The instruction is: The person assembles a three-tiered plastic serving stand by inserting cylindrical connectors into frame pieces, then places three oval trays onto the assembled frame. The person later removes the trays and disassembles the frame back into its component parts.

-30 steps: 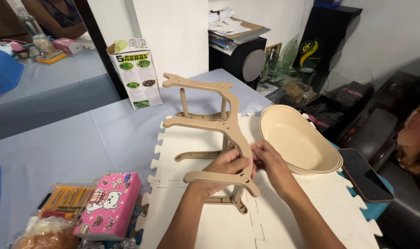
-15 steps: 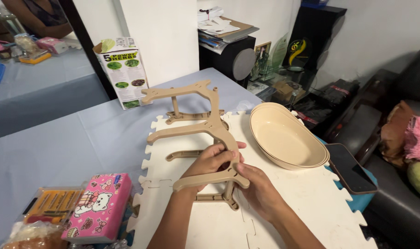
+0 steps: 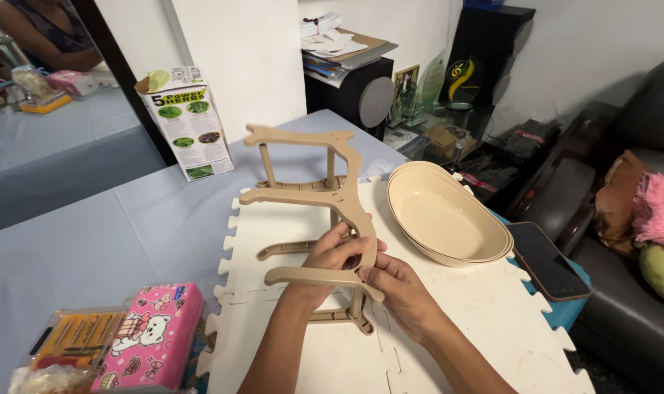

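Observation:
A beige plastic tiered rack frame (image 3: 311, 195) stands on a cream foam puzzle mat (image 3: 492, 321). Its curved arms reach out to the left at three levels. My left hand (image 3: 330, 259) grips the frame's curved upright just above the lowest arm. My right hand (image 3: 396, 288) pinches the end of that lowest arm from the right. Two stacked beige oval bowls (image 3: 449, 219) sit on the mat to the right of the frame.
A dark phone (image 3: 547, 260) lies at the mat's right edge. A white and green carton (image 3: 186, 122) stands behind the frame. A pink printed box (image 3: 155, 337) and an orange packet (image 3: 73, 339) lie at front left. Another person (image 3: 44, 33) sits at the far left.
The view has shifted and come closer. Both hands have stayed on the frame's lower arm, and the frame has kept its place on the mat.

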